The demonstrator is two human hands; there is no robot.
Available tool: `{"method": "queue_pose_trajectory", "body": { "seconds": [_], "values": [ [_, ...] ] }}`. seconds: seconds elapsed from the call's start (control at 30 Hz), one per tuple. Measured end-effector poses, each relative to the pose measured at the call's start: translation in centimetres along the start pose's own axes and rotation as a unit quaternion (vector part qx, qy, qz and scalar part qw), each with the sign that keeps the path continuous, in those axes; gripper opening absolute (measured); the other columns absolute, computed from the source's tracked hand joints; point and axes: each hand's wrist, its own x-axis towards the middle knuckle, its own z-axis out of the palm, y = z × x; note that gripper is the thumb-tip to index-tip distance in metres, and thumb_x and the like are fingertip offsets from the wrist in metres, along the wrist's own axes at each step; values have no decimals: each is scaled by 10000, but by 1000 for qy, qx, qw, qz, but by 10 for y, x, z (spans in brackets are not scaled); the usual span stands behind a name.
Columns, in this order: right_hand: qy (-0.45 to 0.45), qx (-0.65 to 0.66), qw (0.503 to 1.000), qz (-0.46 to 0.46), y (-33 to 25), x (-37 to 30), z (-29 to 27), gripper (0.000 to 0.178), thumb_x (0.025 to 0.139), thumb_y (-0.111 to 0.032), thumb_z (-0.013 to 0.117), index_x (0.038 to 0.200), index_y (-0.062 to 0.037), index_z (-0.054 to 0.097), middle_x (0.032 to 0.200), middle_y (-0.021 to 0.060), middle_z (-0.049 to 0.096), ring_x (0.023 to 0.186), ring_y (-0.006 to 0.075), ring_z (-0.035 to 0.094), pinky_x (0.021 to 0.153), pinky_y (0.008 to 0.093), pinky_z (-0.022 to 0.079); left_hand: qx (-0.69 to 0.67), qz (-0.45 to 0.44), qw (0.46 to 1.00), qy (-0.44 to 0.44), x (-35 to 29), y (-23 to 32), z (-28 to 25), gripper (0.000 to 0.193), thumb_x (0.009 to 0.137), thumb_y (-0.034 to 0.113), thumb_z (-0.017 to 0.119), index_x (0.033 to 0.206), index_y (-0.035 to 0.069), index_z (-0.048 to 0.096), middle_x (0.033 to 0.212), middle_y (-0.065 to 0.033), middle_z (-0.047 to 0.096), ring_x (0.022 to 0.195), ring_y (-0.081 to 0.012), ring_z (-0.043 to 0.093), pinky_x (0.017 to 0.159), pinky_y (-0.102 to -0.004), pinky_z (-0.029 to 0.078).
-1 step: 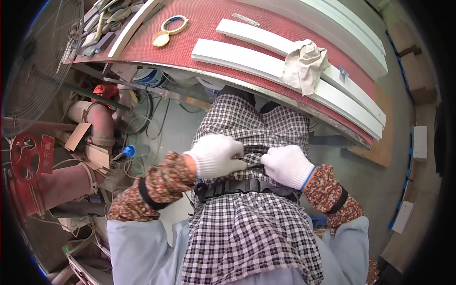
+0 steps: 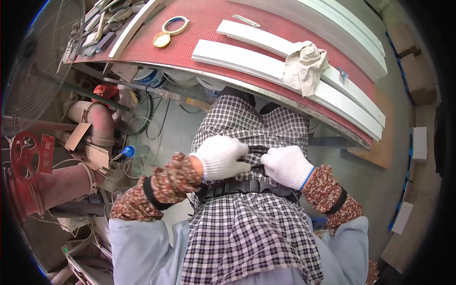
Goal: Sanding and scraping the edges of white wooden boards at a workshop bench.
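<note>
Both of my hands wear white knit gloves and are held close together in front of my black-and-white checked apron. A short stretch of thin black strap shows between them; how far it runs inside the gloves is hidden. My left hand has its fingers curled, with the thumb reaching the strap's left end. My right hand is closed, pinching the strap between thumb and forefinger. Just below the hands, a black belt crosses the apron at my waist.
Ahead, a red-topped worktable carries long white panels, a beige cloth draped over them, and a tape roll. Left are a fan, a red valve wheel and pipes. Cartons stand far right.
My left hand and forearm have shifted slightly to the right, bringing the left thumb nearer my right hand. The right hand has hardly moved.
</note>
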Motion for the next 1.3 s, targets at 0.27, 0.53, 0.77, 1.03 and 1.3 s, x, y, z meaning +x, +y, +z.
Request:
{"method": "queue_pose_trajectory", "body": {
  "seconds": [0.27, 0.53, 0.77, 1.03, 1.3],
  "values": [
    [130, 20, 991, 36, -28, -16, -14, 111, 904, -194, 706, 876, -131, 619, 744, 45, 608, 655, 238, 690, 555, 366, 558, 36, 6, 989, 143, 26, 2, 14, 173, 864, 237, 709, 891, 70, 748, 771, -158, 721, 727, -366, 729, 724, -476, 593],
    [-54, 11, 998, 7, -49, 26, 20, 188, 946, -147, 585, 965, -30, 731, 959, 168, 742, 899, 350, 751, 745, 462, 610, 94, 42, 973, 209, 23, 24, 7, 141, 834, 201, 704, 805, 66, 731, 749, -153, 707, 728, -366, 723, 710, -477, 586],
    [-214, -128, 967, 44, -47, 54, 42, 308, 1026, -262, 576, 1230, -115, 754, 1167, 112, 763, 978, 324, 766, 798, 528, 610, 66, 62, 950, 299, 14, 33, 15, 113, 800, 180, 738, 808, 68, 731, 765, -155, 699, 729, -365, 708, 690, -478, 571],
    [-155, -85, 984, 29, -5, 57, 136, 360, 1036, -289, 521, 1275, -103, 715, 1281, 144, 721, 1201, 298, 685, 966, 460, 560, 63, 75, 952, 289, 6, 39, 17, 106, 807, 159, 755, 842, 71, 707, 780, -135, 681, 753, -347, 695, 695, -467, 561],
    [-121, -96, 985, -75, 26, 49, 186, 353, 1027, -285, 528, 1263, -100, 714, 1257, 151, 725, 1178, 307, 691, 972, 463, 559, 32, 69, 955, 287, 11, 31, 16, 107, 817, 179, 735, 829, 73, 728, 773, -151, 706, 748, -360, 715, 699, -470, 577]
  ]
}}
